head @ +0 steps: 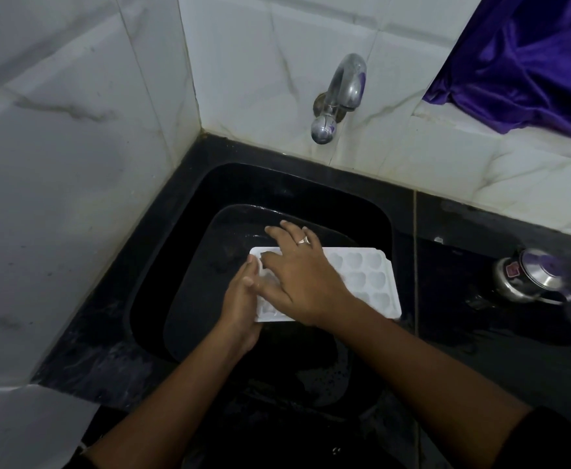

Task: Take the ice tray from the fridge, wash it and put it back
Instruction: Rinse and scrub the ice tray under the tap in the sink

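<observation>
We note the white plastic ice tray (365,282) inside the black rectangular sink (361,204), long side running left to right, cavities facing up. Rounded cavities show on its right half; the left half is covered by the hands.

The left hand (240,309) is at the tray's left short end, with the fingers curled over that edge and holding it. The right hand (297,279) lies on top of the tray, palm down, fingers straight and spread toward the far left corner, pressing on the cavities rather than closing round anything. A silver ring (303,241) sits on one finger of this hand.

The sink floor looks wet and glossy; whether the tray rests on it or is held just above it we cannot tell in this dim view.

A chrome tap (341,96) projects from the white marble-patterned wall tiles (57,164) at the far side of the sink. On the black stone counter (480,316), right of the sink, lies a shiny steel vessel (527,275), well apart from the tray. A purple satin cloth (531,62) hangs at far right.
</observation>
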{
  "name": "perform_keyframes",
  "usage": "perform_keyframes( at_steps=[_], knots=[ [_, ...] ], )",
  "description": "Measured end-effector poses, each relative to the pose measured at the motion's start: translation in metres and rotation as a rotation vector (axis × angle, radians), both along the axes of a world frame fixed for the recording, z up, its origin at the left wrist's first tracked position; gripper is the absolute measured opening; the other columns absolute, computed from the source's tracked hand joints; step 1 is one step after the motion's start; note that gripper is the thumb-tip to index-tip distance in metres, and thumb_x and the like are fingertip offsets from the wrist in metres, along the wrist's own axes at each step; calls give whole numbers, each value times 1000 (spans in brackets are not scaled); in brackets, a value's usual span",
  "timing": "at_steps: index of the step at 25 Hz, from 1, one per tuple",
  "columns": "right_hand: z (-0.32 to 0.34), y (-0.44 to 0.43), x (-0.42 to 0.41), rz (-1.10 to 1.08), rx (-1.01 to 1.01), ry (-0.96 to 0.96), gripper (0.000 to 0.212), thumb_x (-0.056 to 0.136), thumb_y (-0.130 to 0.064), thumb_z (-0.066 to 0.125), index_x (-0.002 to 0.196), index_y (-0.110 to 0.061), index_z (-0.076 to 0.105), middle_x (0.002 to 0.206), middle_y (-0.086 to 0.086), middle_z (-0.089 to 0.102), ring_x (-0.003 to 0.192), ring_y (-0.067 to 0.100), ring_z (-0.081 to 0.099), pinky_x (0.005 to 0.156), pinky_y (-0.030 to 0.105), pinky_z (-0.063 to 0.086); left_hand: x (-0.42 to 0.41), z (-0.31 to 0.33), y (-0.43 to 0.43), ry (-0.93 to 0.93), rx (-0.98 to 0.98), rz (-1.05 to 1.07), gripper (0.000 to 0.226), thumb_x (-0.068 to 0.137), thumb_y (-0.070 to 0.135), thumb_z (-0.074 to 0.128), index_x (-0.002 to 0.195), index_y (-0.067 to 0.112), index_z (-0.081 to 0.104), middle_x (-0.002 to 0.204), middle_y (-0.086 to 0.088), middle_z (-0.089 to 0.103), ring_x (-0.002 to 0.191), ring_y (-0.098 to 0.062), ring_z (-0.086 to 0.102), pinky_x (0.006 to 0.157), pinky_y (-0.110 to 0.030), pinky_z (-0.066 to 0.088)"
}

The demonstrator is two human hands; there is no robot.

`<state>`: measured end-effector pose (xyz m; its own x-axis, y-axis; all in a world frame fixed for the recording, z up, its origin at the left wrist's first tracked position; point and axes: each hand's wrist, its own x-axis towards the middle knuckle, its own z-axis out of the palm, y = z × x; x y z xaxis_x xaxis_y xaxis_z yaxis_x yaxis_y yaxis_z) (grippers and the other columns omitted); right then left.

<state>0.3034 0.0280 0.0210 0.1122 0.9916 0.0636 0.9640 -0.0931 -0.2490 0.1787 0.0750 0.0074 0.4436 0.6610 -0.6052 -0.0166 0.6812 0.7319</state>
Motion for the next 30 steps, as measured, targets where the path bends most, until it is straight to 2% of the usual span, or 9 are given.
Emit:
perform_keyframes(
  at_steps=[3,7,10,14,18,21,24,27,30],
  knots=[
    [0,-6,3,57,-65,-33,69,101,-72,25,137,-30,66,163,11,40,155,32,24,126,60,15,-12,1,9,-9,-19,8,49,111,49,43,124,12,73,112,-16,80,102,-32,79,87,-44,63],
    [14,4,-4,-2,-47,-10,66,101,-70,25,115,-31,77,161,11,43,155,33,26,125,60,15,-21,3,12,15,-4,-60,52,110,51,43,127,11,71,118,-18,78,109,-34,76,97,-50,61],
    [11,9,-29,-29,-54,34,72,98,-72,26,115,-25,78,160,10,44,154,30,27,124,58,17,-29,3,19,28,9,-55,52,109,53,44,131,14,70,117,-15,79,108,-33,77,99,-54,59],
    [24,15,-27,-79,-155,236,75,95,-75,20,112,-31,79,156,6,44,150,26,26,124,56,14,-38,4,27,12,-15,-83,44,110,45,49,124,10,73,101,-11,82,87,-23,81,70,-36,66],
    [24,25,-22,87,-143,-163,70,100,-73,24,108,-27,76,138,10,56,134,31,45,120,64,22,-39,4,30,18,-46,-115,50,109,51,46,124,11,73,111,-16,80,98,-28,80,80,-39,64],
    [20,20,-29,82,-118,-284,70,100,-75,28,124,-24,70,150,14,50,144,36,39,121,65,19,-39,1,38,-4,-60,-108,53,108,54,46,127,12,73,114,-17,79,105,-32,78,84,-40,64],
    [16,10,-31,38,-172,-94,75,99,-76,23,149,-30,54,168,12,28,158,35,17,126,62,10,-42,0,48,-13,-38,-119,56,108,56,44,126,11,73,115,-19,79,104,-34,78,84,-43,64],
    [23,15,-18,6,-178,92,67,99,-72,22,137,-38,65,168,9,30,158,32,14,126,59,8,-45,-4,48,-28,-18,-184,53,110,51,41,122,11,74,107,-13,81,96,-24,80,74,-35,65],
    [23,29,-28,-3,-147,-51,72,99,-71,20,121,-30,75,160,13,42,153,34,27,123,63,16,-43,-1,46,2,30,-215,46,111,50,41,120,18,74,98,-3,83,88,-14,81,68,-29,63]
  ],
)
